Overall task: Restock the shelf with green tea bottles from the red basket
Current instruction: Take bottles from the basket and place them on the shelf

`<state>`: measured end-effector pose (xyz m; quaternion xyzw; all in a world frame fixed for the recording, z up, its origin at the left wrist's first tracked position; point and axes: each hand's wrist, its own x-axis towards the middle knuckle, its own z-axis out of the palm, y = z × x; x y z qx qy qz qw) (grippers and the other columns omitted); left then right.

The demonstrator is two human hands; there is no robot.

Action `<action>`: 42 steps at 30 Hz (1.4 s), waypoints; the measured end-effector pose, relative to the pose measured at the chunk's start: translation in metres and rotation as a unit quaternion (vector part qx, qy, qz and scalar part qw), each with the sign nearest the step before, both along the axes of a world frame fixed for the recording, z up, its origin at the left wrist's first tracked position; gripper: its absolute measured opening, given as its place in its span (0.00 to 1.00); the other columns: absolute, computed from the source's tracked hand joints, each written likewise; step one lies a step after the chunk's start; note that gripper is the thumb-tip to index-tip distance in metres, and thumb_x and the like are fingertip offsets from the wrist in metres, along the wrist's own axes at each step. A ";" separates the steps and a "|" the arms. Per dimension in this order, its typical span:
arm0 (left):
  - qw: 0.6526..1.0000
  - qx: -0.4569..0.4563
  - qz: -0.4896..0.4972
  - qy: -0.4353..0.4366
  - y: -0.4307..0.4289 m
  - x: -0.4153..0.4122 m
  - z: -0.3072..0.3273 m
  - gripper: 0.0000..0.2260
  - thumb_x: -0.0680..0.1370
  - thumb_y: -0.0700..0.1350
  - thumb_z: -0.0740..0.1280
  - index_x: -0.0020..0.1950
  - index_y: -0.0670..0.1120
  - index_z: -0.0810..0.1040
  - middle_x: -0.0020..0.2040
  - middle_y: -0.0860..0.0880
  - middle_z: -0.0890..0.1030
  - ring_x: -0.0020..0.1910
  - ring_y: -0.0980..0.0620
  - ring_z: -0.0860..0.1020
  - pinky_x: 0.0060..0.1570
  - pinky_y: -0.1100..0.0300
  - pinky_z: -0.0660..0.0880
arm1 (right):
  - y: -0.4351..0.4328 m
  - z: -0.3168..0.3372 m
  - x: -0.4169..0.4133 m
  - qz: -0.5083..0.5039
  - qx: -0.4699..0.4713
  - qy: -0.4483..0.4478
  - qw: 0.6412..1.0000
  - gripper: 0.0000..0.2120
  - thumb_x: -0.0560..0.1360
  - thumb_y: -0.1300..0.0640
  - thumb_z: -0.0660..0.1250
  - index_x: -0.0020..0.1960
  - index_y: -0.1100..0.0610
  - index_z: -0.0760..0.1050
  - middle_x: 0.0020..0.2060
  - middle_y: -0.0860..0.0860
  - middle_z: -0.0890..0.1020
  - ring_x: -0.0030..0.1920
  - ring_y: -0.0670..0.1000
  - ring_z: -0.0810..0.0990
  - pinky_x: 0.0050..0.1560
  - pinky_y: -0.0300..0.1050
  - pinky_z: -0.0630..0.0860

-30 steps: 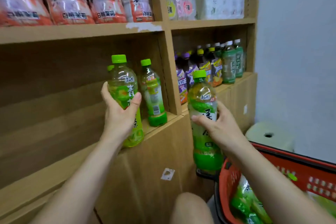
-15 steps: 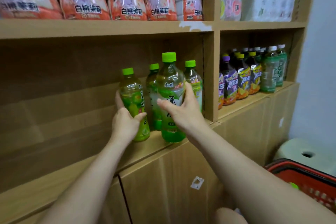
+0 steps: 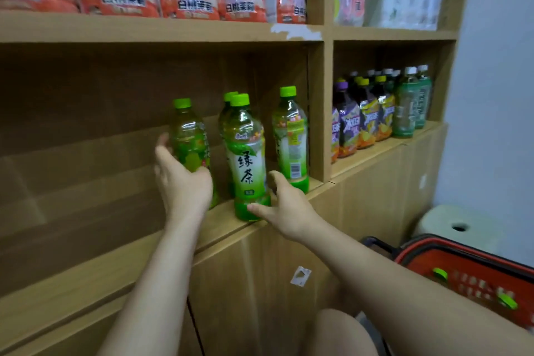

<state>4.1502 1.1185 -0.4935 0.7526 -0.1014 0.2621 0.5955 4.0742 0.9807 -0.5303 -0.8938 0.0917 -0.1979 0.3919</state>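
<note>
Four green tea bottles (image 3: 250,159) in shelf bay (image 3: 115,246), left hand (image 3: 185,185) gripping leftmost bottle (image 3: 189,139)
</note>
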 end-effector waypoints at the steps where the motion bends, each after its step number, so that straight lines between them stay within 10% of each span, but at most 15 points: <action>1: 0.996 -0.047 -0.029 -0.074 -0.004 -0.017 0.002 0.29 0.71 0.32 0.64 0.69 0.52 0.64 0.63 0.47 0.73 0.58 0.50 0.75 0.56 0.58 0.75 | -0.005 -0.003 -0.013 -0.006 -0.013 0.000 1.000 0.37 0.72 0.49 0.71 0.74 0.58 0.58 0.67 0.55 0.74 0.66 0.56 0.74 0.66 0.50 0.70; 4: 0.963 -0.081 -0.175 -0.188 -0.028 -0.066 -0.002 0.18 0.72 0.31 0.63 0.56 0.51 0.73 0.51 0.51 0.77 0.47 0.55 0.77 0.43 0.70 0.73 | -0.028 0.000 -0.057 -0.030 -0.057 -0.007 0.998 0.31 0.73 0.52 0.70 0.72 0.56 0.64 0.63 0.56 0.78 0.59 0.55 0.78 0.62 0.51 0.73; 10: 0.921 0.035 -0.367 -0.129 -0.101 -0.106 -0.036 0.13 0.73 0.43 0.61 0.39 0.61 0.79 0.38 0.56 0.82 0.40 0.54 0.81 0.43 0.55 0.78 | -0.089 0.038 -0.150 -0.084 -0.260 0.168 0.947 0.20 0.75 0.51 0.67 0.66 0.53 0.72 0.54 0.51 0.83 0.52 0.51 0.80 0.48 0.38 0.70; 16: 0.863 0.208 -0.443 -0.128 -0.150 -0.137 -0.069 0.12 0.75 0.36 0.64 0.42 0.54 0.80 0.38 0.58 0.81 0.40 0.56 0.80 0.46 0.60 0.77 | -0.138 0.055 -0.214 -0.148 -0.319 0.253 0.901 0.15 0.75 0.51 0.66 0.61 0.52 0.76 0.52 0.50 0.84 0.41 0.47 0.75 0.46 0.38 0.67; 25: 0.790 0.393 -0.440 -0.170 -0.187 -0.162 -0.082 0.08 0.75 0.41 0.64 0.48 0.48 0.83 0.46 0.50 0.84 0.46 0.50 0.80 0.48 0.59 0.73 | -0.196 -0.043 -0.274 -0.228 -0.071 0.132 0.962 0.15 0.76 0.49 0.66 0.61 0.52 0.76 0.52 0.52 0.82 0.50 0.49 0.80 0.54 0.44 0.75; 35: 0.640 0.621 -0.450 -0.041 -0.317 -0.160 -0.205 0.25 0.77 0.50 0.63 0.73 0.50 0.63 0.67 0.43 0.71 0.66 0.41 0.69 0.64 0.48 0.68 | -0.290 -0.212 -0.273 -0.324 0.028 0.270 0.906 0.41 0.72 0.38 0.66 0.77 0.47 0.49 0.76 0.57 0.57 0.75 0.60 0.56 0.74 0.58 0.57; 38: 0.584 0.653 -0.475 0.083 -0.350 -0.156 -0.233 0.35 0.76 0.54 0.66 0.77 0.52 0.51 0.72 0.38 0.65 0.69 0.38 0.67 0.66 0.50 0.67 | -0.317 -0.243 -0.253 -0.335 0.105 0.275 0.895 0.42 0.72 0.40 0.66 0.77 0.47 0.46 0.75 0.57 0.59 0.73 0.61 0.60 0.73 0.61 0.59; 42: 0.598 0.648 -0.461 0.101 -0.371 -0.150 -0.265 0.34 0.77 0.49 0.66 0.77 0.54 0.49 0.67 0.37 0.71 0.58 0.40 0.76 0.56 0.53 0.72 | -0.334 -0.266 -0.228 -0.326 0.230 0.205 0.894 0.38 0.75 0.48 0.67 0.77 0.51 0.47 0.64 0.57 0.75 0.50 0.53 0.79 0.52 0.50 0.78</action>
